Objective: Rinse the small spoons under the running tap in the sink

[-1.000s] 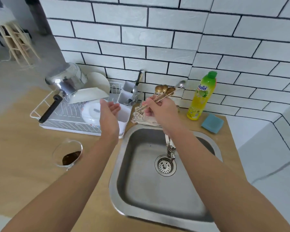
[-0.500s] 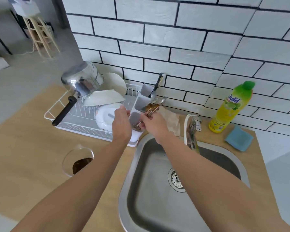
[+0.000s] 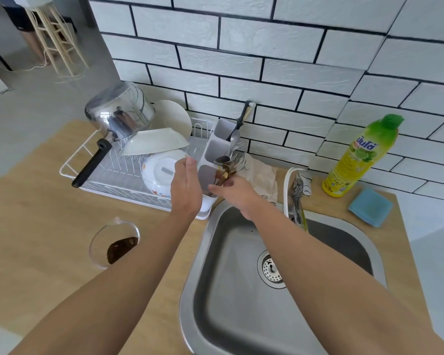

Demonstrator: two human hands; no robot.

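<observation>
My right hand (image 3: 235, 194) is shut on a bunch of small gold and silver spoons (image 3: 224, 171), their bowls pointing up over the nearest compartment of the grey cutlery holder (image 3: 210, 149). My left hand (image 3: 186, 185) hovers just left of the holder, fingers apart and holding nothing. The steel sink (image 3: 231, 290) lies below and to the right, with the tap (image 3: 296, 198) at its back rim. No water stream is visible from the tap.
A white dish rack (image 3: 92, 172) holds a steel pot (image 3: 119, 112), plates and a bowl. A glass cup with dark dregs (image 3: 114, 243) stands on the wooden counter. A dish soap bottle (image 3: 362, 155), a blue sponge (image 3: 369, 206) and a cloth (image 3: 263, 175) lie behind the sink.
My right hand carried the spoons from above the sink leftward and down to the cutlery holder. My left hand moved in beside the holder. The view shifted left.
</observation>
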